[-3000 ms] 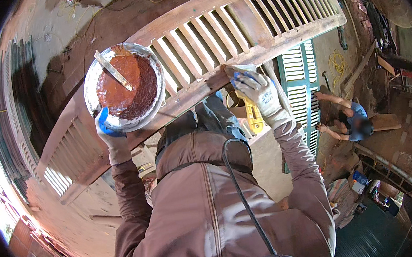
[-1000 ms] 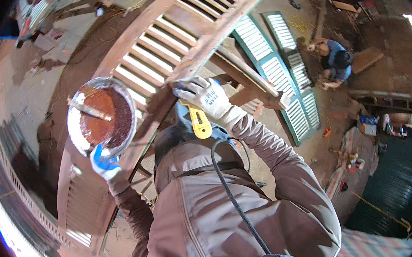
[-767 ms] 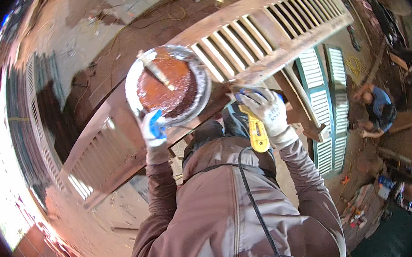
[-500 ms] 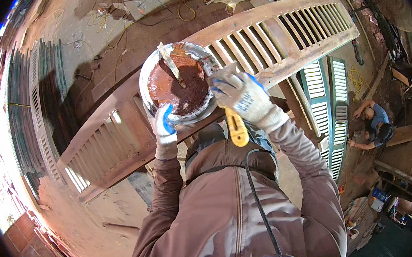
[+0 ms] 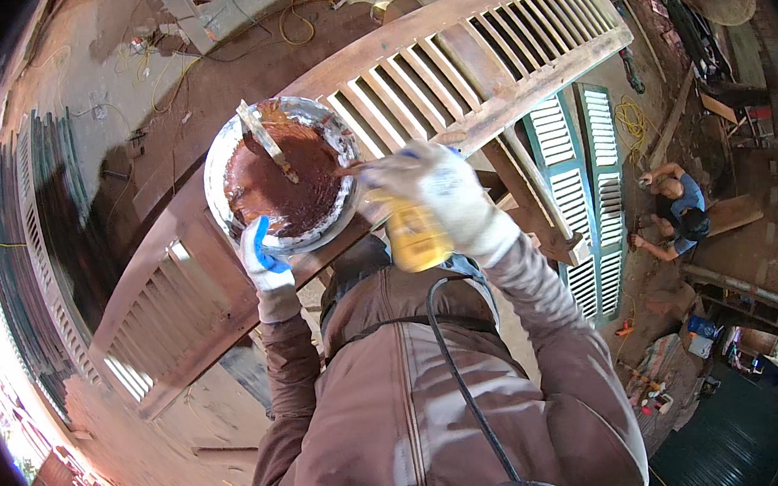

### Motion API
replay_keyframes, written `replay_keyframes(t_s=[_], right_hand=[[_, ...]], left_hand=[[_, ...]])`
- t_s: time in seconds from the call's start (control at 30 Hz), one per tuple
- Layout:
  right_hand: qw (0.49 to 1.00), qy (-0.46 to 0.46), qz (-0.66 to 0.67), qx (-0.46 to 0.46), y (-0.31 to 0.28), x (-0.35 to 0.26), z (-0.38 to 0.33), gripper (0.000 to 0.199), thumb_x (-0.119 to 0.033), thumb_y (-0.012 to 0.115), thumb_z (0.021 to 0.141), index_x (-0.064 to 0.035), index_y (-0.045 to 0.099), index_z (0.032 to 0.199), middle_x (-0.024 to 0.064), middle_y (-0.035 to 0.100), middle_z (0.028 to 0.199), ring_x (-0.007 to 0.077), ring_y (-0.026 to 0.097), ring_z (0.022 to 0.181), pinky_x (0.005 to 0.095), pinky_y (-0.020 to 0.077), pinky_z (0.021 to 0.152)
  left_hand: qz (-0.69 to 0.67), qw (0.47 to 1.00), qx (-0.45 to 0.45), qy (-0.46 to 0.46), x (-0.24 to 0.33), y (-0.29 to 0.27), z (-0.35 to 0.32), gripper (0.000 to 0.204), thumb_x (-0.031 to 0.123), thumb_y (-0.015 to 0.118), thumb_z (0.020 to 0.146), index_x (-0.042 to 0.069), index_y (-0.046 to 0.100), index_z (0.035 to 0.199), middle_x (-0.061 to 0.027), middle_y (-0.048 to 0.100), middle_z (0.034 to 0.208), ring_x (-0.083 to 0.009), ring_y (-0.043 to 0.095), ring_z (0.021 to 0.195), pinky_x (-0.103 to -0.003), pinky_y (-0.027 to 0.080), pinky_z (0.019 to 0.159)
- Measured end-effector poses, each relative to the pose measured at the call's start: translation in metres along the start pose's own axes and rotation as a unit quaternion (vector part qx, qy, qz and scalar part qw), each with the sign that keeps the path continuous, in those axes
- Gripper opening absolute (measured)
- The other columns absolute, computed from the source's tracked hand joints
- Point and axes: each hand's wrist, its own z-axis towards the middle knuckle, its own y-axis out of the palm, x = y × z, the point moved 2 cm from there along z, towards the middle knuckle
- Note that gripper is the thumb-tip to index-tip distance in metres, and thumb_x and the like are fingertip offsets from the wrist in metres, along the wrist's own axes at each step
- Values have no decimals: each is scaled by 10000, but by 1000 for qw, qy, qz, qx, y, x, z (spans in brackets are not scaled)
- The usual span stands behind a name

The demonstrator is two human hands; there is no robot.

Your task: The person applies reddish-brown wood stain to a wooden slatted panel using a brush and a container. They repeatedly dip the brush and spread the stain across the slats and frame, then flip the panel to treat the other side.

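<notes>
In a white-and-blue glove, my left hand (image 5: 264,257) is closed on the near left rim of a round metal bucket (image 5: 347,200), its thumb on the outside and its other fingers hidden. Reddish-brown paste (image 5: 262,185) fills much of the bucket, and a flat smeared stick (image 5: 267,142) leans in it. Just right of the rim, my gloved right hand (image 5: 444,186) grips a putty knife (image 5: 418,235) by its yellow handle. Motion blurs this hand and the knife. The blade end points left at the bucket, with brown on it.
A long wooden louvred shutter (image 5: 496,92) lies beneath the bucket, running from lower left to upper right. Green shutters (image 5: 571,188) lie to the right, near a crouching person (image 5: 681,210) in blue. Stacked slats (image 5: 24,250) stand at left. Yellow cable (image 5: 296,25) trails over the far floor.
The whole view has shifted, so most things sit further left. My right hand has turned the putty knife, and brown now shows at its blade end. My left hand keeps hold of the bucket.
</notes>
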Motion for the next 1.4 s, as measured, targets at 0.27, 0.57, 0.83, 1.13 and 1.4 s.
replay_keyframes(t_s=[0.27,0.57,0.83,1.13,1.4], right_hand=[[932,291,159,144,8,70,-133,254,-70,639,915,-43,710,1158,125,712,1151,291,648,1061,366,504,909],[982,96,-162,21,61,61,-143,414,-298,732,755,-238,713,1164,-38,668,1233,215,597,1118,393,508,871],[985,125,-89,84,44,50,-136,405,-217,760,741,-171,720,1141,3,696,1174,221,630,1081,377,531,838],[985,117,-123,13,57,33,-120,323,-255,727,786,-192,732,1102,-8,694,1151,221,627,1058,359,541,829],[982,102,-160,21,64,48,-115,407,-259,708,778,-208,704,1182,-22,667,1224,204,612,1074,375,511,874]], left_hand=[[29,998,-41,40,-4,-12,14,291,110,521,979,-34,619,1212,-106,647,1194,-216,619,1109,-382,484,1006],[-102,993,-48,-22,4,-15,20,292,153,508,994,-35,640,1173,-106,673,1150,-219,634,1094,-369,497,967],[-197,974,-35,-109,-3,-21,20,293,174,499,1004,-19,637,1175,-110,673,1165,-226,642,1077,-378,515,949],[-231,963,-71,-123,11,-13,16,294,195,497,1008,-3,637,1173,-118,683,1159,-222,651,1053,-374,526,918],[-224,960,-44,-162,12,-12,19,279,200,520,994,8,661,1139,-108,703,1104,-215,654,1036,-351,517,916]])
